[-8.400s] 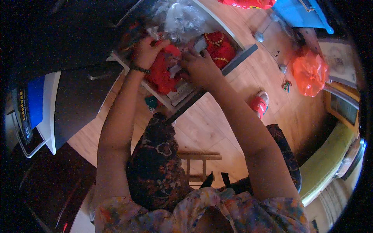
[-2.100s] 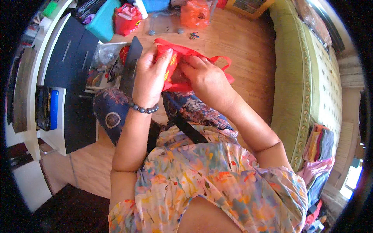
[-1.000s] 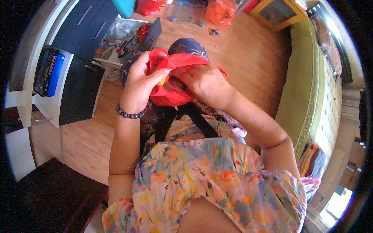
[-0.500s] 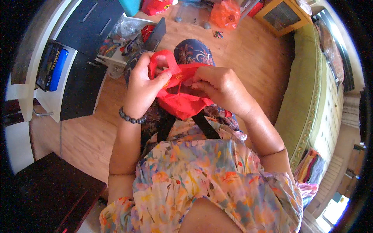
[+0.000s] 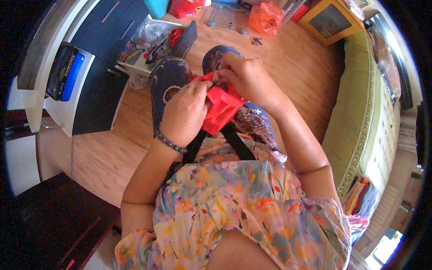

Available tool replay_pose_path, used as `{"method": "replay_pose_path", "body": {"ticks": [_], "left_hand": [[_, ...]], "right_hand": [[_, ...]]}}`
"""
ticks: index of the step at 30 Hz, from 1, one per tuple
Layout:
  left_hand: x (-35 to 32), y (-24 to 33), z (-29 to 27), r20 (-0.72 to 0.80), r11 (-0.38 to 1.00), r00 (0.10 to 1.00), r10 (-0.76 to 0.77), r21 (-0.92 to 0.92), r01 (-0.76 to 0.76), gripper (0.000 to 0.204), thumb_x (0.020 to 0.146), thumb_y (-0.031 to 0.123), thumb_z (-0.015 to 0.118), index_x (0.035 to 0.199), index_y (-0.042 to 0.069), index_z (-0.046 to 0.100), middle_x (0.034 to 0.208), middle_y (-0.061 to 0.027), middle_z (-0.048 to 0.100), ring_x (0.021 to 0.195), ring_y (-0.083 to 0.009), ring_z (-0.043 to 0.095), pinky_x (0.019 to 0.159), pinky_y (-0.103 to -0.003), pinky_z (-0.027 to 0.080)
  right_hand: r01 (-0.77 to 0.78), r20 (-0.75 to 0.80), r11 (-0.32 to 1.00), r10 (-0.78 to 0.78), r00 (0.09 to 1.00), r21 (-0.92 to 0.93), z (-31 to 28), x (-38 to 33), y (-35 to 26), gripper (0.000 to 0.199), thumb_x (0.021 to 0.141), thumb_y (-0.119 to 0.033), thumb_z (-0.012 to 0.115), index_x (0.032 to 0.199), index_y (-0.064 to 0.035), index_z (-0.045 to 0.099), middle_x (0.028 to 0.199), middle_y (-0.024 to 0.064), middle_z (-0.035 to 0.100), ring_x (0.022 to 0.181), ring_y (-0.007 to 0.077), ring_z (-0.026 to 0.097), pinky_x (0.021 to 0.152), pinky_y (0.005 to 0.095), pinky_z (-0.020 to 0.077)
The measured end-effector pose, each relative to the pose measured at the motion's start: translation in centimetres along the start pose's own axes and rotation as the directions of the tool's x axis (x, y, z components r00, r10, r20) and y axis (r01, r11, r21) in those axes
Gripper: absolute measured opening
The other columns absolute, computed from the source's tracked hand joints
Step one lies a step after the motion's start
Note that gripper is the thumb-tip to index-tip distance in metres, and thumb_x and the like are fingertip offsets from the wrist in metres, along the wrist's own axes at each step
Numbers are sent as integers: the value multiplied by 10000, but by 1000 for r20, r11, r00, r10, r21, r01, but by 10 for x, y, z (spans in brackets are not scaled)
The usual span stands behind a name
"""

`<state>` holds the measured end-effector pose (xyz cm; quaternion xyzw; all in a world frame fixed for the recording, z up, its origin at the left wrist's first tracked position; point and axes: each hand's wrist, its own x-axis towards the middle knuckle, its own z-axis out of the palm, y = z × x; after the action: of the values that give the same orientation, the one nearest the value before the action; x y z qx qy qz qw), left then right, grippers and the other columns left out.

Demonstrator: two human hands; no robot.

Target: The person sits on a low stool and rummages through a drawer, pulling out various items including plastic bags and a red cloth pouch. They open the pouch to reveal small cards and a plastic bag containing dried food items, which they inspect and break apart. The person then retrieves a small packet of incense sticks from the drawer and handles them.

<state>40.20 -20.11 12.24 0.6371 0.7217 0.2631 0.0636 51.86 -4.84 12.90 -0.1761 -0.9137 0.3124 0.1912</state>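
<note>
A crumpled red cloth bag (image 5: 219, 108) is held above my lap between both hands. My left hand (image 5: 186, 108), with a dark bead bracelet at the wrist, is closed on the bag's left side near its top edge. At the upper right, my right hand (image 5: 245, 76) pinches the bag's rim, its fingers bent inward and partly hidden. The bag's lower part hangs toward me between two black straps (image 5: 236, 144). What the bag holds, if anything, cannot be made out.
An open drawer (image 5: 184, 40) filled with plastic bags and small items stands ahead on the left, under dark cabinet fronts (image 5: 103, 27). An orange plastic bag (image 5: 265, 20) lies on the wood floor (image 5: 288, 67). A green-covered bed or couch (image 5: 351, 99) runs along the right.
My left hand has turned over and moved right and toward me, off the bag's handle loop. My right hand has moved up and slightly left. The red bag is more bunched together.
</note>
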Motion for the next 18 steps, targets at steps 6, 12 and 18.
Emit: {"method": "replay_pose_path", "body": {"ticks": [6, 12, 18], "left_hand": [[-12, 3, -9, 140, 998, 990, -30, 51, 23, 784, 624, 145, 760, 1310, 26, 398, 1257, -157, 495, 1157, -299, 475, 988, -427, 314], [-13, 21, 7, 108, 979, 992, -72, 195, 49, 829, 580, 205, 781, 1283, -5, 396, 1280, -163, 447, 1178, -314, 426, 984, -448, 299], [-18, 23, 21, -61, 997, 998, 1, 75, 3, 641, 605, 149, 756, 1176, 28, 492, 1213, -106, 498, 1141, -281, 455, 965, -437, 323]], "right_hand": [[11, -48, 999, -9, 999, 45, 14, -1, 11, 153, 846, -171, 577, 873, -28, 533, 702, 221, 594, 703, 411, 604, 608, 468, 469], [7, -70, 997, -12, 997, -71, 5, -9, -9, 165, 837, -188, 592, 842, -42, 516, 657, 207, 583, 642, 403, 600, 556, 469, 475], [14, -159, 999, -18, 987, -29, 3, -15, 6, 143, 841, -186, 595, 853, -61, 527, 656, 193, 587, 625, 401, 600, 535, 468, 475]]}}
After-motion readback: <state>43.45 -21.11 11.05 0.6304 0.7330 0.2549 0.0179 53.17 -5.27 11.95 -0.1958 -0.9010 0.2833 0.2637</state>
